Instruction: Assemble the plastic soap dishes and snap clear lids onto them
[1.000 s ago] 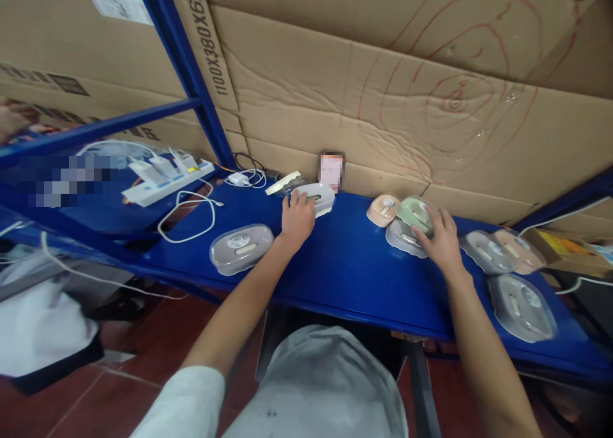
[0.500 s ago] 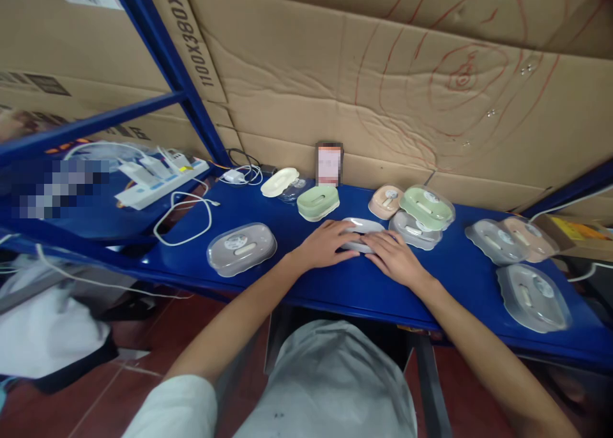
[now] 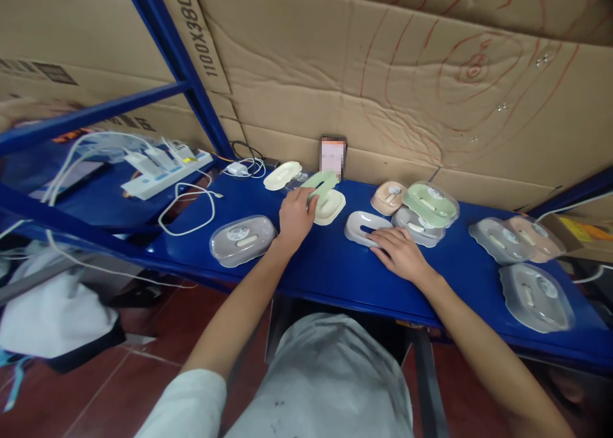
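My left hand (image 3: 294,214) reaches to the back of the blue shelf (image 3: 335,272) and grips a pale green soap-dish part (image 3: 320,183), which is tilted up over a cream base (image 3: 331,207). Lying flat on the shelf, my right hand (image 3: 400,254) holds nothing, and its fingertips touch the near edge of a grey dish tray (image 3: 361,225). A grey soap box with a clear lid (image 3: 242,239) sits just left of my left wrist.
Right of the grey tray sit a pink box (image 3: 387,197), a lidded green box (image 3: 430,203) and several grey and pink boxes (image 3: 536,296). A phone (image 3: 332,154) leans on the cardboard wall (image 3: 383,93). At left are a power strip (image 3: 163,170) and a cable (image 3: 186,211).
My left hand left the grey tray, went back to the green part and tipped it up off the cream base. My right hand stayed by the grey tray.
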{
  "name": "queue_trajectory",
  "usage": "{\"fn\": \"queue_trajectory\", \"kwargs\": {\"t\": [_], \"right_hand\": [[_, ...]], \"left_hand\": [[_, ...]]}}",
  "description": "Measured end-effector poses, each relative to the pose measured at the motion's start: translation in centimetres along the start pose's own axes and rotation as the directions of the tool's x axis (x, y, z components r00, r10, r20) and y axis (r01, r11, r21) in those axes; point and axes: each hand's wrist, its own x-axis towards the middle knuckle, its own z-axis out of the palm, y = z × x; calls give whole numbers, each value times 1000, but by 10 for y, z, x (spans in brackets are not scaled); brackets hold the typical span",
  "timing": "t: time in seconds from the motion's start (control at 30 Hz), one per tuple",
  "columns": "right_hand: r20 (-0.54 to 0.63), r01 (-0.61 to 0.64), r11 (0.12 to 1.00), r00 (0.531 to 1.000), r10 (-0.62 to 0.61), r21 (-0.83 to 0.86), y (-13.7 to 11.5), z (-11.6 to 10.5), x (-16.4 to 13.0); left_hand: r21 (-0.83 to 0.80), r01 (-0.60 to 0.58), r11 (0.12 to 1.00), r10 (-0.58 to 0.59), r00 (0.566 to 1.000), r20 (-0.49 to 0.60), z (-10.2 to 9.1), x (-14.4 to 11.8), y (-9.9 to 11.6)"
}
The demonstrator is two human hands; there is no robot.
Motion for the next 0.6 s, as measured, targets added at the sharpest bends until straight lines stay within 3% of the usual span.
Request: {"fn": "queue_trajectory", "kwargs": {"t": [0.17,0.3,0.47,0.6], "right_hand": [[-7,18,1000,1000,-18,-10,0,-2,-1],[6,15,999,1000,-15,-35,-2,-5,0],[33,-25,998,999,27,-57,-4,-15,-5],[-63,-139,990,988,137,-28,-12,-26,-21]], "left_hand": [[59,-2,998,-1,999,41,-5,-1,3],[81,-100,992,91,990,110,-2,-7,17],[12,-258,966,246,934,259,0,-22,27],[-115,-342,932,361,871,334,-12,-48,15]]}}
